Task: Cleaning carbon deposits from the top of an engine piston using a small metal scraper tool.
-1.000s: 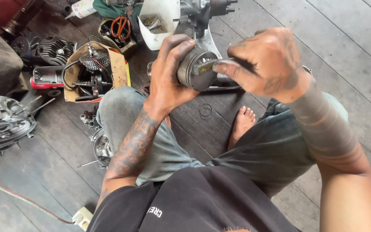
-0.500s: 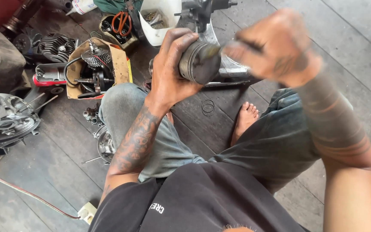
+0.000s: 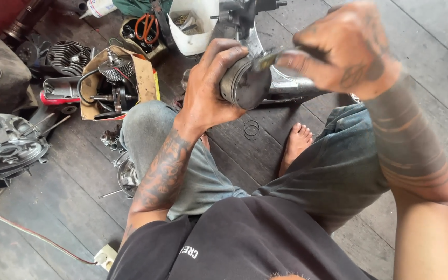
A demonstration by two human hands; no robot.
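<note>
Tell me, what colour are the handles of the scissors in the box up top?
Orange, seen in the head view: the scissors lie in a small box.

Black shirt, grey trousers, tattooed forearms

Piston [image 3: 245, 83]: in left hand [image 3: 208, 88], right hand [image 3: 343, 49] just right.
Rings [image 3: 251, 129]: on floor, below piston.
Box [image 3: 115, 85]: left of knee.
Tub [image 3: 193, 23]: behind piston.

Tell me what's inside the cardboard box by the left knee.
The cardboard box holds a finned metal engine part, a crankshaft-like piece and a black cable. Whatever lies beneath them on the box floor is covered.
</note>
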